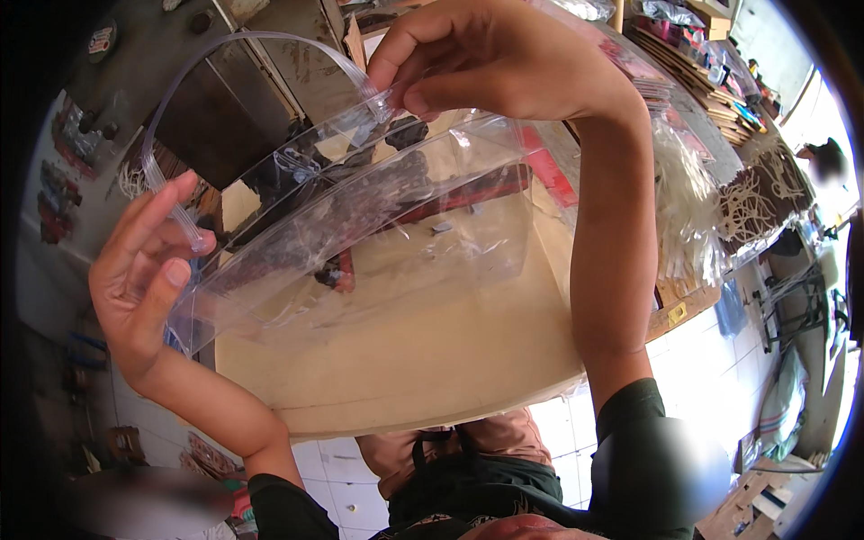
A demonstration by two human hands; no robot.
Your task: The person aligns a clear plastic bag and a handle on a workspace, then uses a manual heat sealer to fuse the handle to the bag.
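Here, clear bag [378, 225], between left hand [144, 270], right hand [486, 63]

Pretty cluttered workshop here. Pale wooden bench [405, 378] fills the middle of the frame, white tiled floor [711, 351] at the lower right, washed out by strong daylight. Stacks of flat cardboard [697, 76] sit upper right, and dark metal cabinet doors [225, 90] upper left.

Pale wooden table [423, 378]; red strips [504, 184] lying on it.
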